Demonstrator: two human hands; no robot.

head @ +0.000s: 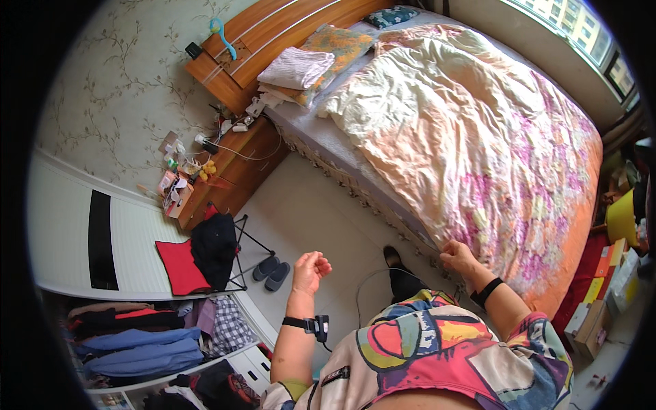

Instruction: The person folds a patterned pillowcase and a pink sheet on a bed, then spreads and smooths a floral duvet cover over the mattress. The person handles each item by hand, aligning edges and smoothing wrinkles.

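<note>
My left hand point(311, 270) is raised over the tiled floor with its fingers loosely curled and nothing in it. My right hand point(458, 257) is at the near edge of a rumpled floral quilt point(482, 128) on the bed. Its fingers are bent against the cloth; whether they pinch it cannot be told. A folded pale towel point(297, 67) lies on an orange and grey patterned pillow point(338, 46) by the wooden headboard point(287, 25). A dark green pillow point(391, 16) lies at the far corner.
A wooden bedside cabinet point(246, 164) bears cables and small items. A folding chair point(218, 251) with red and black cloth stands by grey slippers point(271, 273). An open wardrobe point(251, 353) holds clothes. Boxes point(589, 318) stand at the right. A thin cable point(361, 287) crosses the floor near my foot.
</note>
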